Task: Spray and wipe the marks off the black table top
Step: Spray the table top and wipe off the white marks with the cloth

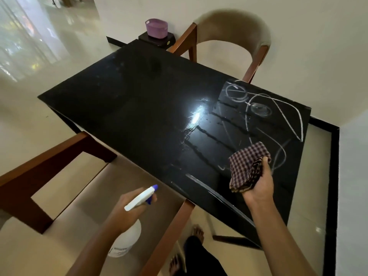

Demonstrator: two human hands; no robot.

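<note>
Wipe step: The cloth (245, 166) was best laid flat on the marks (260, 110) and pulled in long, even strokes toward 2 o'clock, it was judged, so that no white line was skipped.
Care: The wet streaks (209, 134) needed to be wiped too, or smears could be left, it was thought.
Marks: White loops, rings and long lines were seen at 2 to 3 o'clock on the table top (139, 108). Some looked faint and half rubbed out.
Table top: It was black and shiny, with a bright spot of glare near the middle. No white lines were seen on the 9 o'clock half.
Cloth: A checked cloth was bunched up and gripped in the right hand (258, 184) at 4 o'clock, beside the lowest loop. Whether the table was touched could not be told.
Spray bottle: A white spray bottle (139, 198) with a blue tip was gripped in the left hand (123, 208) at 7 o'clock, off the near edge, with its tip pointed at the table.
Around: A chair (235, 28) was seen at 12 o'clock and a purple basket (156, 27) at 11 o'clock.
</note>
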